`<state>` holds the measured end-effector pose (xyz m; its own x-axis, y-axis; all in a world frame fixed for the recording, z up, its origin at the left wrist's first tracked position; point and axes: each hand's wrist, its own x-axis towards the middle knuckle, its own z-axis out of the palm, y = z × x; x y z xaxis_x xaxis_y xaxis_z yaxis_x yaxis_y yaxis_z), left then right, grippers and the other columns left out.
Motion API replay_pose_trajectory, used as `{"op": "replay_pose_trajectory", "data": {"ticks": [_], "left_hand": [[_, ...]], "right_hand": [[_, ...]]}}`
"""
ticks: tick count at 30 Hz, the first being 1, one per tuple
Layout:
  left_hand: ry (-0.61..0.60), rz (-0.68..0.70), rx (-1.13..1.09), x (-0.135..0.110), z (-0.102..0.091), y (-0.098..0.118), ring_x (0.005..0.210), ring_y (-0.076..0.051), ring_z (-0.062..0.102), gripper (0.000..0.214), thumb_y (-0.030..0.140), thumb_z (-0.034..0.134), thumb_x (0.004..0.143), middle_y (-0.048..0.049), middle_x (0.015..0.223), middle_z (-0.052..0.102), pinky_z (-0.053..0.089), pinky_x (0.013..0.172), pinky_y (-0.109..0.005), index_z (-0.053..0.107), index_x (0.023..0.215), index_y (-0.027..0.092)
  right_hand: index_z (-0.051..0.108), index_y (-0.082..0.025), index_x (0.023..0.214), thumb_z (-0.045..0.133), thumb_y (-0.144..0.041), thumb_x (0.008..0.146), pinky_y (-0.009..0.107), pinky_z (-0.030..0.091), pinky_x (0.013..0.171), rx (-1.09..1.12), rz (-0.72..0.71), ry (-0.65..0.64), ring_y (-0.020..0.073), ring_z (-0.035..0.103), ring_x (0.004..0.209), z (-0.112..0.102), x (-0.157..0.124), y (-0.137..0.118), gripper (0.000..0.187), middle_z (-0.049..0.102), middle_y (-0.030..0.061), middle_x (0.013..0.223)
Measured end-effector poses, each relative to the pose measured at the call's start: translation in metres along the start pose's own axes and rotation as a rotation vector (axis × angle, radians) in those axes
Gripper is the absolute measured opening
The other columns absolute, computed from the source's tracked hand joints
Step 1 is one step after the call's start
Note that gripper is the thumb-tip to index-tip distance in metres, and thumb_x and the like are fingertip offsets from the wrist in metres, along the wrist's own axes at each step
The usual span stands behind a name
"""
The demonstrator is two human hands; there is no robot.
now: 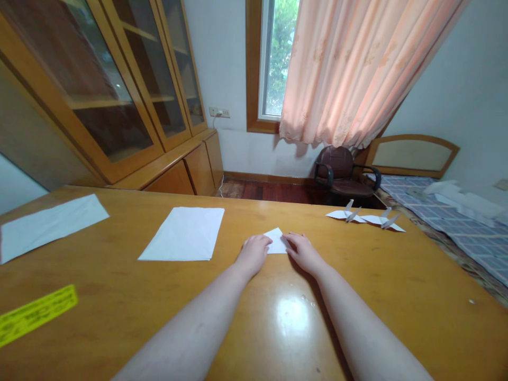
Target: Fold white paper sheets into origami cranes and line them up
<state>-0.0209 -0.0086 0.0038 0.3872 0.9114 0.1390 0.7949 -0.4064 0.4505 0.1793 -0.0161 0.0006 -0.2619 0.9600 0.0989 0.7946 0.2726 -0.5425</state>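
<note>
- White folded paper (pixel 277 241), a small pointed shape, lies near the middle of the varnished wooden surface (pixel 119 280), between the left hand (pixel 254 254) and the right hand (pixel 304 253).
- Both hands palm down, fingers flat and reaching onto opposite edges of the paper. Not pressed together; no clear pinch.
- Two origami cranes (pixel 349 214) stand to the right, well apart from the hands, wings flat, necks raised.
- Flat white sheet (pixel 182 235) to the left; second white sheet (pixel 50 227) further left, by the surface's edge. Yellow printed strip (pixel 37 315) at lower left.
- Risk: glossy varnish gives little grip, so uneven finger pressure could slide the paper or shift its layers, skewing any crease.
- Risk: a wide sideways reach could catch the light cranes and tip them.
- Risk: a knock could send the outer sheet over the edge.
</note>
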Motion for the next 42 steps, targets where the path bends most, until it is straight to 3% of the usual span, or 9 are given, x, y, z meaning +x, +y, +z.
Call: {"op": "replay_pose_trajectory", "data": {"ticks": [7,12,17,20,26,33,42], "left_hand": [[-0.028,-0.07,0.052,-0.001,-0.005,0.0,0.108,-0.022,0.05,0.03,0.029,0.054,0.081,-0.005,0.115,0.059,0.035,0.094,-0.035,0.059,0.111,0.024],[-0.019,-0.077,0.024,-0.002,-0.001,0.001,0.128,-0.022,0.033,0.066,0.023,0.053,0.079,-0.0073,0.139,0.041,0.021,0.107,-0.038,0.027,0.139,0.022],[-0.042,-0.073,-0.004,-0.001,-0.001,0.002,0.124,-0.021,0.037,0.072,0.022,0.051,0.08,-0.0073,0.135,0.045,0.017,0.108,-0.039,0.016,0.143,0.023],[-0.018,-0.063,-0.009,-0.001,-0.006,0.004,0.122,-0.021,0.038,0.071,0.023,0.054,0.078,-0.0062,0.132,0.047,0.021,0.106,-0.038,0.022,0.141,0.024],[0.05,0.034,-0.066,-0.003,-0.012,0.008,0.115,-0.02,0.043,0.048,0.016,0.061,0.074,-0.0013,0.121,0.056,0.029,0.101,-0.034,0.052,0.119,0.027],[0.007,-0.017,-0.086,0.0,-0.007,0.003,0.099,-0.019,0.053,0.022,0.02,0.065,0.073,-0.0015,0.102,0.063,0.038,0.089,-0.032,0.063,0.095,0.023],[-0.036,0.008,0.004,0.001,-0.005,0.0,0.1,-0.02,0.051,0.025,0.028,0.06,0.079,-0.001,0.104,0.062,0.037,0.089,-0.032,0.064,0.103,0.03]], "right_hand": [[0.057,-0.021,0.117,0.056,-0.016,0.075,0.045,0.02,0.106,0.075,-0.032,-0.007,0.0203,0.056,0.105,0.001,0.0,-0.005,0.042,0.063,0.0083,0.115],[0.058,-0.02,0.116,0.057,-0.013,0.073,0.042,0.03,0.102,0.142,-0.065,0.023,0.0202,0.058,0.099,0.001,-0.001,-0.006,0.044,0.065,0.0081,0.11],[0.053,-0.02,0.121,0.058,-0.012,0.069,0.036,0.042,0.091,0.209,-0.043,0.081,0.0193,0.057,0.099,0.003,-0.001,-0.004,0.053,0.06,0.0088,0.116],[0.055,-0.02,0.12,0.059,-0.013,0.069,0.035,0.044,0.087,0.187,-0.021,0.116,0.0184,0.058,0.094,0.003,-0.001,-0.004,0.051,0.06,0.0089,0.114],[0.07,-0.021,0.086,0.058,-0.019,0.078,0.028,0.044,0.074,0.144,-0.102,0.071,0.0158,0.057,0.075,-0.001,-0.001,-0.008,0.014,0.065,0.0034,0.079],[0.071,-0.021,0.079,0.061,-0.012,0.075,0.025,0.044,0.072,0.177,-0.107,0.041,0.0137,0.059,0.075,0.0,-0.002,-0.005,0.014,0.065,0.0018,0.078],[0.071,-0.021,0.081,0.059,-0.017,0.076,0.026,0.043,0.072,0.158,-0.113,-0.017,0.015,0.058,0.074,0.0,-0.004,-0.013,0.013,0.066,0.0025,0.077]]}}
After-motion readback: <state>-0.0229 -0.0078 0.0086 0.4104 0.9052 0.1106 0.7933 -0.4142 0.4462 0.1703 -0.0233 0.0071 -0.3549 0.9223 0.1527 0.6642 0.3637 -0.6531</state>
